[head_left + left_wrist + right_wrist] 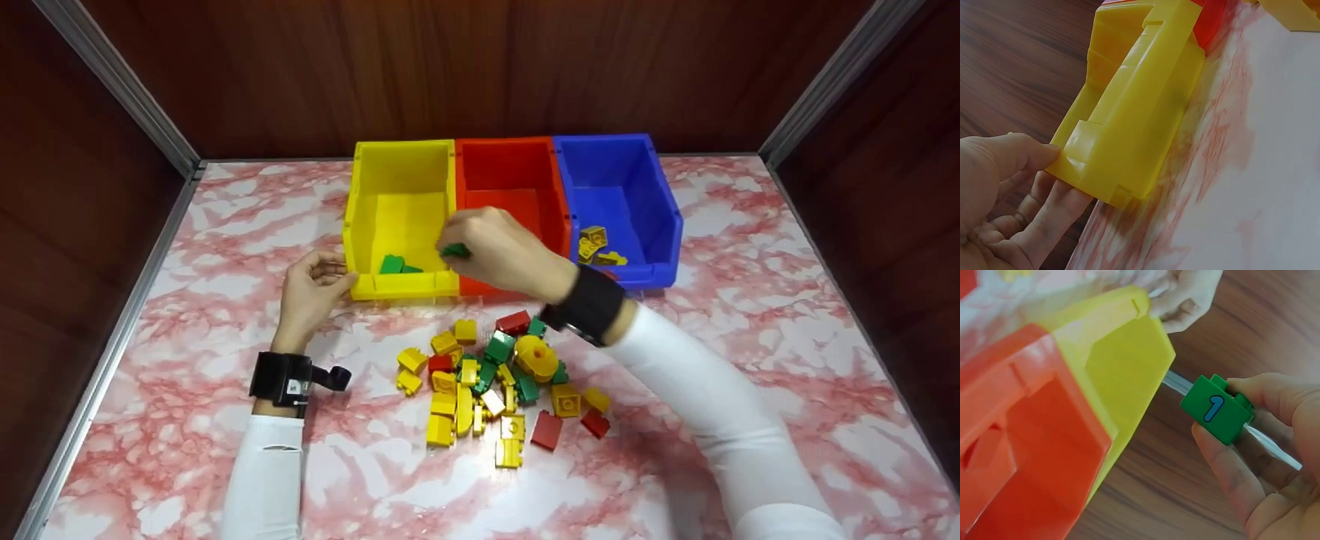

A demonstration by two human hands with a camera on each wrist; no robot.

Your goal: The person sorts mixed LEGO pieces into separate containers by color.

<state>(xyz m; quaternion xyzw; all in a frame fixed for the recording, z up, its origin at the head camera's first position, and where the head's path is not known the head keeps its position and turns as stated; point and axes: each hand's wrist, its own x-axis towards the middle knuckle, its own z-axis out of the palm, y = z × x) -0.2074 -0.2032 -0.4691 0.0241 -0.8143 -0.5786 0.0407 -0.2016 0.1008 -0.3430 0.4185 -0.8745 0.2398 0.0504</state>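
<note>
My right hand (499, 251) is over the divide between the yellow bin (405, 285) and the red bin (506, 155). Between thumb and fingers it pinches a green toy brick (1216, 409) printed with a blue "1", seen closely in the right wrist view. With its thumb and fingers, my left hand (309, 289) grips the front left corner of the yellow bin; the left wrist view shows the thumb (1033, 153) at the rim and fingers along the side. Green bricks (392, 264) lie inside the yellow bin near its front. My right hand partly hides the red bin's inside.
A blue bin (667, 247) adjoins the red one on the right, with yellow bricks (592, 241) near its front. Before the bins spreads a loose pile of yellow, green and red bricks (499, 347) on the marbled table (360, 480). Wood-grain walls (487, 67) enclose the table.
</note>
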